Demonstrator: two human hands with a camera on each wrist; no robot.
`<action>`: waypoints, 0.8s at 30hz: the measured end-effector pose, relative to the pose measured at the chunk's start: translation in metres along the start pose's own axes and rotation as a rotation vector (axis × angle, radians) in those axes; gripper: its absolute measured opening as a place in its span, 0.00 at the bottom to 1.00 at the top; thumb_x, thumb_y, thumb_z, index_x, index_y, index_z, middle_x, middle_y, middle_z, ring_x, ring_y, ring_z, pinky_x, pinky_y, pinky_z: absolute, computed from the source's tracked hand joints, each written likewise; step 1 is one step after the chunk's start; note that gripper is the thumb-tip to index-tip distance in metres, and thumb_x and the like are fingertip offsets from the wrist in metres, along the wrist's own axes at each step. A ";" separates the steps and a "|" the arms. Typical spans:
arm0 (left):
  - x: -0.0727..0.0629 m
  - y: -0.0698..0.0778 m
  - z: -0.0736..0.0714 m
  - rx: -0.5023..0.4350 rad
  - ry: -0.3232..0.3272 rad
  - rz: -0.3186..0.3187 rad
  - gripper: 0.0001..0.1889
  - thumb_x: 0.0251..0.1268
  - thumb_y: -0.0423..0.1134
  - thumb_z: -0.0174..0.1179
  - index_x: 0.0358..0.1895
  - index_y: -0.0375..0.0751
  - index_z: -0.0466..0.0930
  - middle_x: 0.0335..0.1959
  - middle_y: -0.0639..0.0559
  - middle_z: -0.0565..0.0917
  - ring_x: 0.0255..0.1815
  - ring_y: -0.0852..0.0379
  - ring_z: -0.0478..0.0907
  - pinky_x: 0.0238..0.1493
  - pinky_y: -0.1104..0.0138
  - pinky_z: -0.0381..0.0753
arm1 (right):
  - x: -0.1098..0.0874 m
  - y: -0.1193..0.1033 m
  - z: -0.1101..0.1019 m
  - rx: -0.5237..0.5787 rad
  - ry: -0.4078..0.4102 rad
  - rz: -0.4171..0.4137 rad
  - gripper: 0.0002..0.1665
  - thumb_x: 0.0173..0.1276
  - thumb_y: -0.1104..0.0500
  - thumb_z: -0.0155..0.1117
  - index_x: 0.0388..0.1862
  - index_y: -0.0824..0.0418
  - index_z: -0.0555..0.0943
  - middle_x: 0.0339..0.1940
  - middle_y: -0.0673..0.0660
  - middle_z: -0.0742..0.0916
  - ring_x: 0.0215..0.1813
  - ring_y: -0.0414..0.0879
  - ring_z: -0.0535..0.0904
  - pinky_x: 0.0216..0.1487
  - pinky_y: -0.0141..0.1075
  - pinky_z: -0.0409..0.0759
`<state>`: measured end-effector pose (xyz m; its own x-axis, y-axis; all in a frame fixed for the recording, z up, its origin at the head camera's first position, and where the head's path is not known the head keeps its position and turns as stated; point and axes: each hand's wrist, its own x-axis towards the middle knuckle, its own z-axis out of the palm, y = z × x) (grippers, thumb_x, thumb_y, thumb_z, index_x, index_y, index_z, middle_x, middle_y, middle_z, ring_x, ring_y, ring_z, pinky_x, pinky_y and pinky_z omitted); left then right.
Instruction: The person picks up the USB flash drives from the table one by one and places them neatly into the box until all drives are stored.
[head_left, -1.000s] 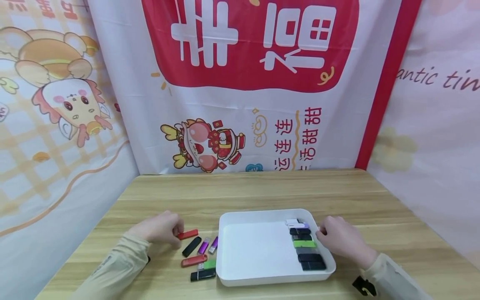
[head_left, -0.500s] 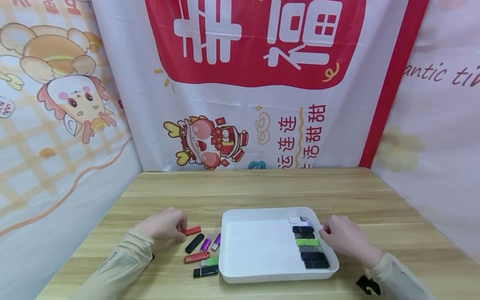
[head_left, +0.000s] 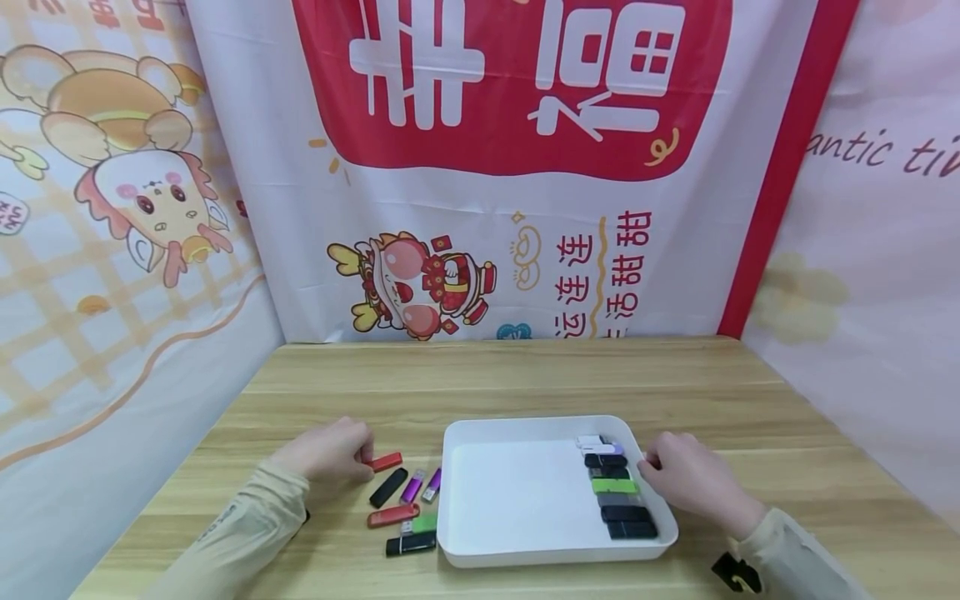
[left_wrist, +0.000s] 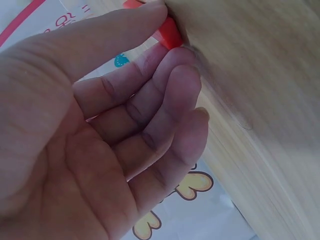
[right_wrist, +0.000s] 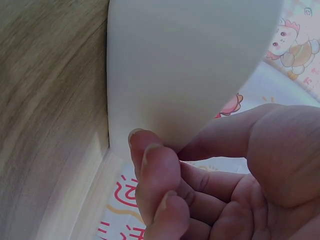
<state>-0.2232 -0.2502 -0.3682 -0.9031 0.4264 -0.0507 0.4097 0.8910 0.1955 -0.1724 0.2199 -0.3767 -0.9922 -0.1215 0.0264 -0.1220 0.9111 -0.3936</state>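
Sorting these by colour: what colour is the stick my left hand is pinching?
Red stick, clearest in the head view.
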 end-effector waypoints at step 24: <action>0.003 -0.002 0.000 0.015 0.006 0.029 0.10 0.52 0.40 0.70 0.22 0.54 0.77 0.19 0.62 0.74 0.22 0.62 0.71 0.27 0.61 0.73 | 0.000 0.001 0.000 0.022 -0.007 -0.010 0.14 0.68 0.61 0.63 0.21 0.56 0.79 0.14 0.51 0.74 0.17 0.43 0.69 0.18 0.34 0.65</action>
<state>-0.2261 -0.2504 -0.3687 -0.8916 0.4511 -0.0398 0.4374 0.8807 0.1820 -0.1729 0.2206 -0.3770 -0.9908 -0.1328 0.0241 -0.1308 0.9009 -0.4139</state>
